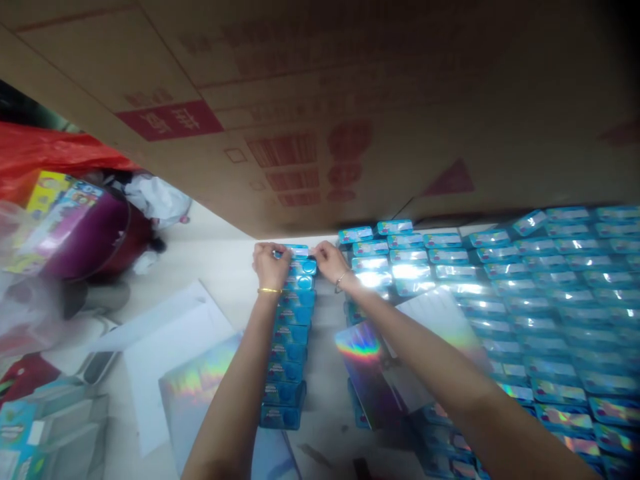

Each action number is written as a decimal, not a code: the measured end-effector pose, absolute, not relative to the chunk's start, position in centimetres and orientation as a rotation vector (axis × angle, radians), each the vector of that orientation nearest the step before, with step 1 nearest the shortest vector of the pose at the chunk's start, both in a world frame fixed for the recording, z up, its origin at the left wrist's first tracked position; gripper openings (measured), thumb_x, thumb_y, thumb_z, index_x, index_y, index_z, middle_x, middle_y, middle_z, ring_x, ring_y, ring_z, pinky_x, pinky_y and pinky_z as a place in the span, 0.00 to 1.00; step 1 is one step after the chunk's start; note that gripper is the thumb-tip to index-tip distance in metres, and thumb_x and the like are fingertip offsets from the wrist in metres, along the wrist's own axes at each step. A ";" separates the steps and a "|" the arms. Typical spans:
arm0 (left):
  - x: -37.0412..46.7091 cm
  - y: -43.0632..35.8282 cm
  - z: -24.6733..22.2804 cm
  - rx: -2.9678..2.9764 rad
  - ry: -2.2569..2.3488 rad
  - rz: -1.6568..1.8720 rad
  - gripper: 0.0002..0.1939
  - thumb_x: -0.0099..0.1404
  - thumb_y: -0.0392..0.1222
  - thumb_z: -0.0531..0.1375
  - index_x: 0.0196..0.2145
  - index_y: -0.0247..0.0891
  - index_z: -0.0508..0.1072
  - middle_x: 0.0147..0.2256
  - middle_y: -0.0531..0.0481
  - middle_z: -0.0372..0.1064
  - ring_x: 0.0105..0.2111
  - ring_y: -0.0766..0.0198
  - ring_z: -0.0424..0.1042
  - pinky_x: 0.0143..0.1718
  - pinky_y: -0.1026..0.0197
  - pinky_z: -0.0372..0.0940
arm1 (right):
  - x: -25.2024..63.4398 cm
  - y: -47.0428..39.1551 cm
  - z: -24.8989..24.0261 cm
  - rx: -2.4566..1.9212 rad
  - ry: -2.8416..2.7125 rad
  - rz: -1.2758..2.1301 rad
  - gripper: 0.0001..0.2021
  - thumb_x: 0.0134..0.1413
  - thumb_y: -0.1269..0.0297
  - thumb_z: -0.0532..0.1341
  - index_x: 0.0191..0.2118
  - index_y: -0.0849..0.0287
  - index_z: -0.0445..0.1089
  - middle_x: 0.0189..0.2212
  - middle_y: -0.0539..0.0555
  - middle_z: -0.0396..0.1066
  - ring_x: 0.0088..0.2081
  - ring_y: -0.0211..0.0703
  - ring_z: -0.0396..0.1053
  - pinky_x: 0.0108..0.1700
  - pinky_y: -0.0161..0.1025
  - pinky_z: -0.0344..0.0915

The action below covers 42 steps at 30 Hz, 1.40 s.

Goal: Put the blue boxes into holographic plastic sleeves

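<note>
A column of small blue boxes [287, 352] with glossy tops runs away from me across the white surface. At its far end, my left hand [271, 265], with a gold bracelet at the wrist, is closed around the left end of the farthest blue box [299, 251], thumb on its top. A pale strip shows on that box's top. My right hand [330, 262] is at the box's right end, thumb and fingertips pinched together. Whatever lies between those fingertips is too small to make out.
A large cardboard carton [300, 87] walls off the far side. Many more blue boxes [533, 303] stand in rows at right. Shiny rainbow sheets [357, 347] and white paper [165, 353] lie nearby. At left are a purple, rounded object [100, 237] and a red plastic bag [55, 153].
</note>
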<state>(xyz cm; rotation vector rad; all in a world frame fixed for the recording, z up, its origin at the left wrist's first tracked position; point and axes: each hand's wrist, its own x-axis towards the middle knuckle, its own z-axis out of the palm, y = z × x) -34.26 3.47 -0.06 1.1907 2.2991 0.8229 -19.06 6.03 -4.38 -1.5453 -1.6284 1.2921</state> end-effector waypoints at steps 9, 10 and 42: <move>-35.8 4.0 -0.3 0.741 2.046 0.795 0.23 0.47 0.43 0.68 0.40 0.37 0.68 0.40 0.47 0.66 0.35 0.64 0.69 0.38 0.60 0.65 | -19.4 6.6 -5.1 -1.522 -1.416 1.585 0.17 0.58 0.55 0.51 0.21 0.55 0.53 0.19 0.46 0.55 0.25 0.38 0.56 0.30 0.35 0.55; -35.8 4.0 -0.2 0.757 2.043 0.794 0.21 0.47 0.43 0.68 0.39 0.36 0.69 0.39 0.47 0.67 0.35 0.63 0.69 0.38 0.60 0.65 | -19.4 6.5 -4.9 -1.542 -1.415 1.577 0.18 0.59 0.55 0.50 0.21 0.54 0.52 0.19 0.46 0.54 0.25 0.39 0.56 0.30 0.36 0.54; -33.7 1.6 2.7 1.125 2.172 0.911 0.32 0.50 0.51 0.68 0.50 0.38 0.66 0.50 0.39 0.66 0.51 0.52 0.66 0.51 0.54 0.62 | -12.0 2.5 5.0 -1.284 -1.811 1.109 0.26 0.64 0.43 0.42 0.30 0.56 0.66 0.27 0.51 0.64 0.32 0.41 0.63 0.39 0.37 0.59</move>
